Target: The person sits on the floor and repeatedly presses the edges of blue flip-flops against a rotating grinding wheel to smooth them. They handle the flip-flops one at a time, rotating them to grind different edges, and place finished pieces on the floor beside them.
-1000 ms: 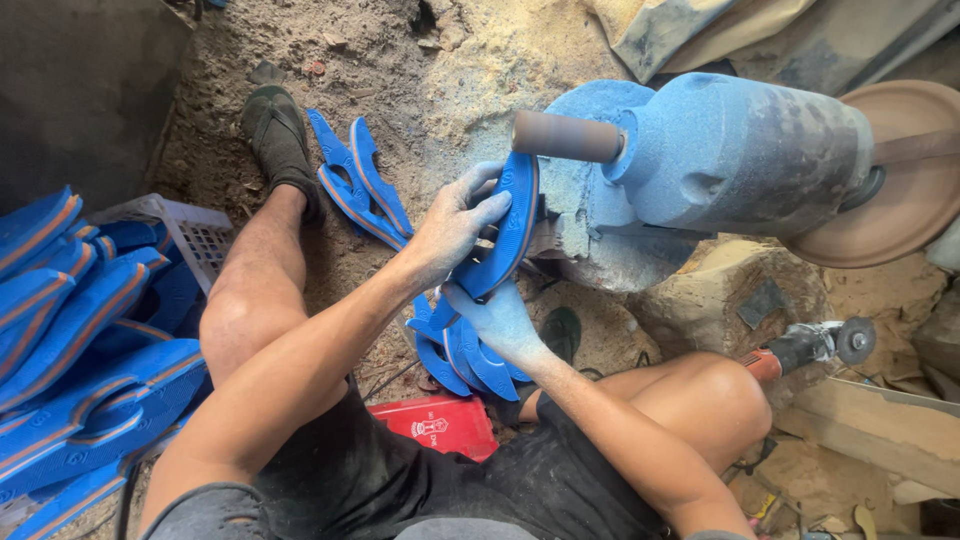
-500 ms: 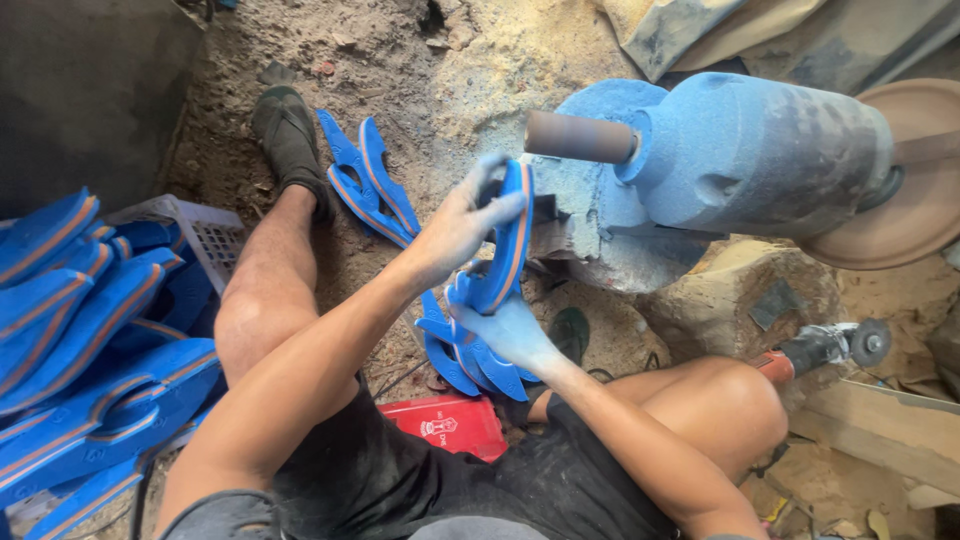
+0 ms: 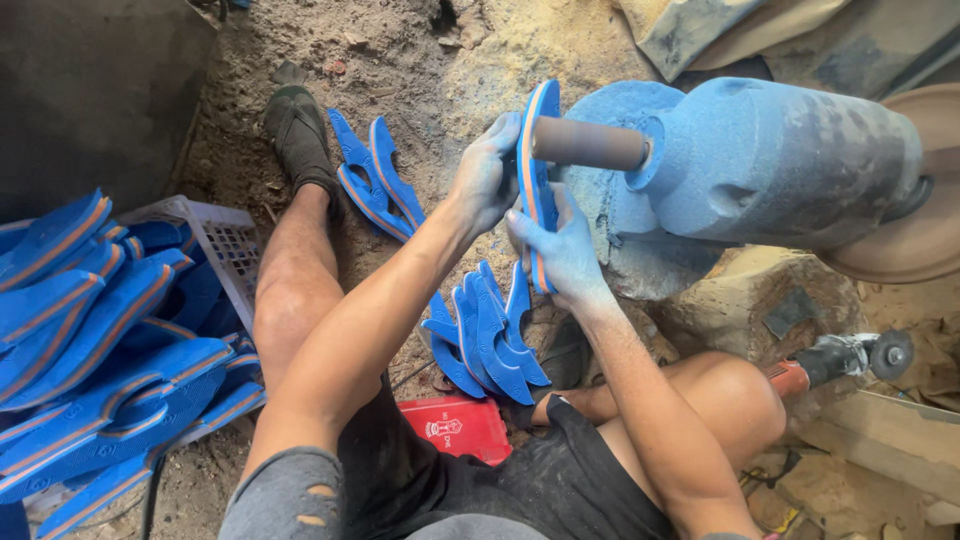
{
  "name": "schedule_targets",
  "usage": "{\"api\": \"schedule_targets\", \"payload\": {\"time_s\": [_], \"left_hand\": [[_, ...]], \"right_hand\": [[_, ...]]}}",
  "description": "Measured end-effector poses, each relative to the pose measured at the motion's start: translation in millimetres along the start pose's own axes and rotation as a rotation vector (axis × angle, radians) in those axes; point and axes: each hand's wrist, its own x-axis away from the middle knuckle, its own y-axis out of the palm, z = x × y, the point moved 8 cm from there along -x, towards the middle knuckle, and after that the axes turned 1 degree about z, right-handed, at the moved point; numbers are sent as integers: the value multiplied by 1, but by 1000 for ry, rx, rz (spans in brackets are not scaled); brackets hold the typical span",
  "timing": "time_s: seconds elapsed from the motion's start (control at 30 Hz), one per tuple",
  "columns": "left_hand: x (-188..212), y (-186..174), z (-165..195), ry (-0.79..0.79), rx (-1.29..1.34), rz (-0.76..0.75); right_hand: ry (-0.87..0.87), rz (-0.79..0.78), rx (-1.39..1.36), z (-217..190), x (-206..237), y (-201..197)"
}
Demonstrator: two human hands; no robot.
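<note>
Both hands hold one blue sandal sole with an orange edge stripe, standing on edge against the brown sanding drum of a blue-dusted motor. My left hand grips the sole's upper left side. My right hand, coated in blue dust, grips its lower part. A bunch of blue sole offcuts lies on the ground between my legs, just below the hands.
A heap of blue soles fills a white crate at left. More blue cut pieces lie by my left foot. A red box sits under my legs. An angle grinder lies at right.
Both hands have lifted the sole and turned it upright, bringing its edge up to the sanding drum. The camera view has shifted slightly closer.
</note>
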Motion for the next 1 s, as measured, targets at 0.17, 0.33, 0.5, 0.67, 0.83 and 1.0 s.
{"api": "schedule_targets", "payload": {"time_s": [0.17, 0.33, 0.5, 0.67, 0.83, 1.0], "left_hand": [[-20, 1, 10, 44, 45, -20], [-28, 11, 17, 51, 27, -31], [-25, 20, 20, 80, 81, -102], [-6, 24, 16, 62, 106, -110], [27, 32, 15, 17, 17, -105], [53, 39, 11, -33, -7, -87]], "right_hand": [[-7, 30, 7, -12, -15, -1], [7, 54, -5, -19, -23, -3], [-21, 35, -15, -23, -18, -2], [-63, 12, 24, -20, -2, -2], [28, 38, 124, -3, 18, -9], [24, 5, 139, -1, 39, -10]]}}
